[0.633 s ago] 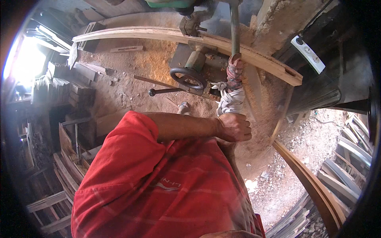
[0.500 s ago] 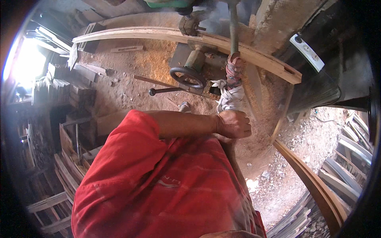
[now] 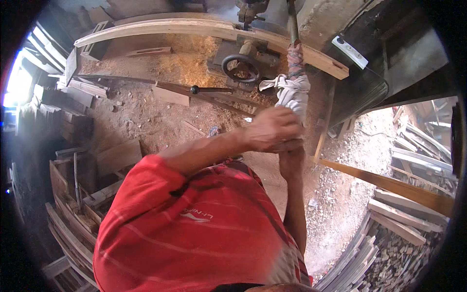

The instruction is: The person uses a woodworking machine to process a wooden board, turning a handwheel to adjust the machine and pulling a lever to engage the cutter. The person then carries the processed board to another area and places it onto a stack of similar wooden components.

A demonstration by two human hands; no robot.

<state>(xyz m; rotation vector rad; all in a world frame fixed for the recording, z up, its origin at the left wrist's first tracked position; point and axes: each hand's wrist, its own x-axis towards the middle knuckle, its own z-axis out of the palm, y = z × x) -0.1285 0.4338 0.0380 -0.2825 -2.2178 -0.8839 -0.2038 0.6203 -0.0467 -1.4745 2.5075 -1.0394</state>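
Note:
My left hand [image 3: 275, 127] is closed at the near end of a long machine lever [image 3: 293, 24], just below its white cloth wrapping [image 3: 293, 92]. Striped reddish cloth [image 3: 295, 58] is bound round the lever higher up. My right hand [image 3: 292, 152] is also closed at the lever's end, partly covered by the left, so most of its fingers are hidden. Beyond, a long wooden beam [image 3: 185, 27], curved in this view, lies across the machine under its spindle head [image 3: 249, 10]. A slot shows near the beam's right end. A dark handwheel [image 3: 241, 68] sits in front.
A ball-knobbed rod [image 3: 214, 90] juts left from the machine. Sawdust [image 3: 194, 61] covers the floor there. A white power strip [image 3: 349, 52] is at upper right. Planks lean at left; a long board [image 3: 389, 182] and stacked timber [image 3: 404, 219] are at right.
My left hand has shifted up and slightly left in the view, and my right forearm now shows. The view has moved, so the machine and beam appear higher.

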